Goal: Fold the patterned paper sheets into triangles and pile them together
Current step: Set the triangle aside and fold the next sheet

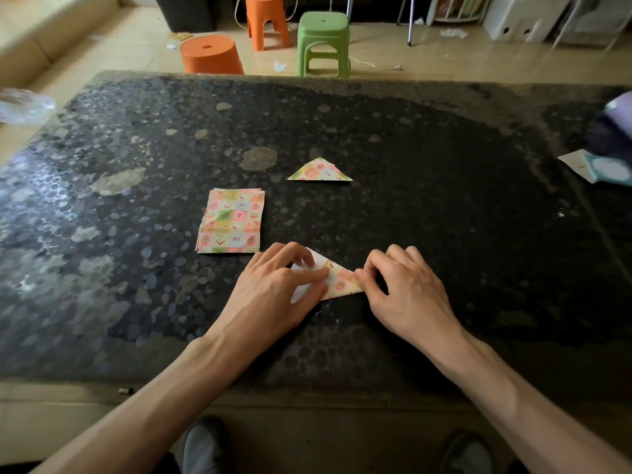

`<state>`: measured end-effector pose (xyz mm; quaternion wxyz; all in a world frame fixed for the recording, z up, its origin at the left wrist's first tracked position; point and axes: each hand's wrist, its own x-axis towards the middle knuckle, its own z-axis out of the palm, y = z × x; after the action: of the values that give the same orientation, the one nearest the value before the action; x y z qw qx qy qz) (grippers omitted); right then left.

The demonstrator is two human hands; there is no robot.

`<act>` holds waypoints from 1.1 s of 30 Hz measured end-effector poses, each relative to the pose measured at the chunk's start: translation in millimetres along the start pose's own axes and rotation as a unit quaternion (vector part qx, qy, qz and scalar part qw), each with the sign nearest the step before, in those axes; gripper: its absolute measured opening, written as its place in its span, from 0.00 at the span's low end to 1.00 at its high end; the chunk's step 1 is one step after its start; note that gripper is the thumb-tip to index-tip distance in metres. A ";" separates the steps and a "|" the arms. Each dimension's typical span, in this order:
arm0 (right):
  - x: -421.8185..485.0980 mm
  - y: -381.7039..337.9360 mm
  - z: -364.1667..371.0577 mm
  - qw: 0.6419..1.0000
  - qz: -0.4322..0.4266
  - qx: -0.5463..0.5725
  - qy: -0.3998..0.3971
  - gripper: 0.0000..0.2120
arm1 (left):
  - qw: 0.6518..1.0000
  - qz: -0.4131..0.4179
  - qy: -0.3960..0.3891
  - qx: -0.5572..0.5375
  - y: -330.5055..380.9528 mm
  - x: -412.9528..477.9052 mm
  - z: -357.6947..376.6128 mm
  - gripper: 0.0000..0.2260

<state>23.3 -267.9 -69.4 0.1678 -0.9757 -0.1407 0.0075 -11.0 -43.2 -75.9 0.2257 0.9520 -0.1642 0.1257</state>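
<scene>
Leftmost, a stack (231, 221) of sheets lies on the table (444, 200). Beside it the left hand (273, 289) presses straight fingers on a half-folded sheet (342, 281), with a triangle (319, 172) lying beyond. The right hand (407, 289) pinches the sheet's right corner.

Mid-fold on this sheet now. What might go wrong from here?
1. The half-folded sheet shows white by the left hand, so edges may be misaligned and the crease crooked.
2. The right hand pinches only its tip; that grip might slip.
3. The stack of sheets lies near the left hand; a careless move might scatter it.
</scene>
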 end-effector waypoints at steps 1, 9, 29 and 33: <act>-0.1 0.3 0.0 1.000 -0.001 -0.001 -0.002 0.11 | 1.000 0.000 -0.001 -0.001 -0.1 -0.1 0.2 0.12; -1.0 2.1 -0.2 0.999 -0.001 0.042 0.014 0.16 | 1.000 -0.002 0.014 -0.006 -1.4 -0.4 3.1 0.10; -4.0 -4.5 13.8 0.996 -0.033 0.065 0.054 0.18 | 1.000 0.010 0.026 0.002 -2.5 -0.8 6.2 0.11; -2.0 -3.1 14.6 0.996 -0.028 0.070 0.044 0.19 | 1.000 0.006 0.024 0.013 -2.3 -3.1 5.8 0.11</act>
<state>19.7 -260.8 -82.3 0.2419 -0.9567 -0.1592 -0.0302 -12.0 -43.3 -82.8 0.2162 0.9505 -0.1628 0.1523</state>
